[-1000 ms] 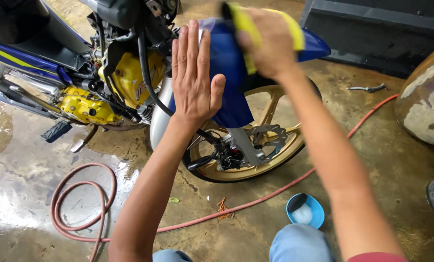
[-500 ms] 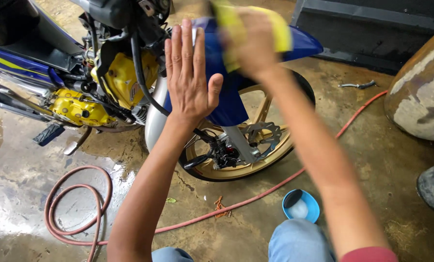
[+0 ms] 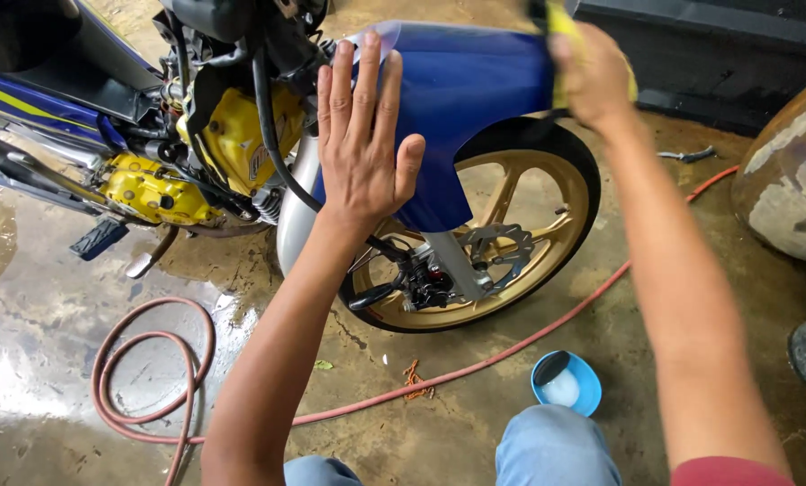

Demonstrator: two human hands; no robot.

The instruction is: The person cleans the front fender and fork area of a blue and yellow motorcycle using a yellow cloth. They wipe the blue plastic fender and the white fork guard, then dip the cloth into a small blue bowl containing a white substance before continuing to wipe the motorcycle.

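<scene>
Hands (image 3: 362,144) on fender (image 3: 475,90), wet floor (image 3: 43,360)

Left hand (image 3: 362,148) flat against the near side of the fender (image 3: 475,99), fingers up. Right hand (image 3: 592,76) to the right of it, at the fender's far end, closed around a cloth (image 3: 560,31). Under both hands, the front wheel (image 3: 502,243), with the brake disc (image 3: 497,247) inside its rim. Left of the left hand, the engine (image 3: 196,171), with a footpeg (image 3: 97,238) lower and further left. On the floor below the left arm, a coiled hose (image 3: 142,360), running on rightward beneath the wheel. Near the right elbow, a bowl (image 3: 567,382) on the floor. Well right of the right hand, a wrench (image 3: 686,155) on the floor.
</scene>
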